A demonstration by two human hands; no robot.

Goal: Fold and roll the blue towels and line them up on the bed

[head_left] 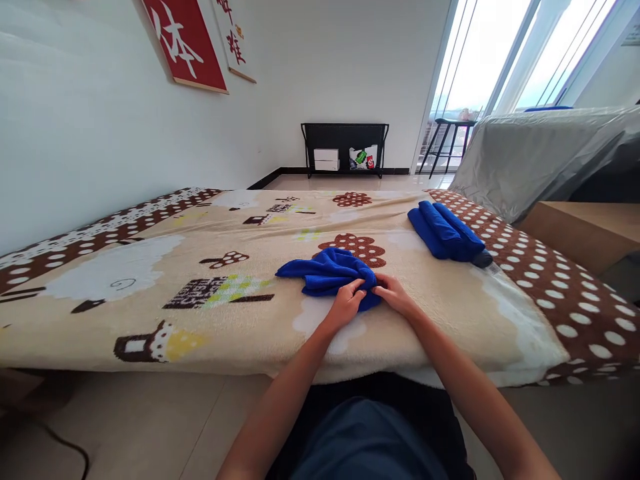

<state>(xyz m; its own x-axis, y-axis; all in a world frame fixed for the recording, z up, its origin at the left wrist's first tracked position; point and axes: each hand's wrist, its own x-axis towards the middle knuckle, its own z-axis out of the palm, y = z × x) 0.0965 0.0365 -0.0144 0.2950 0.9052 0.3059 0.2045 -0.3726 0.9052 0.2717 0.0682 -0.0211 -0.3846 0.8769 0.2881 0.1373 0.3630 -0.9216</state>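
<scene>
Dark blue clothing [370, 440] on the person fills the bottom edge, with two bare forearms reaching forward from either side of it. Both hands meet at the right end of a crumpled blue cloth [330, 267], which lies near the front edge of a cream patterned blanket [270, 243], partly over a brown, white-dotted flower print. The left hand [349, 300] pinches the cloth between thumb and fingers; the right hand [394, 293], just beside it, grips the bunched end, its fingertips partly hidden in the folds. From there the fabric fans out loosely leftward to a point.

Farther back and to the right, near the blanket's brown dotted border, sits a blue folded bundle [445, 230], well apart from the hands. Beyond the blanket, a black rack [345, 137] stands against the wall, carrying a white box [326, 160] and a printed bag [363, 158].
</scene>
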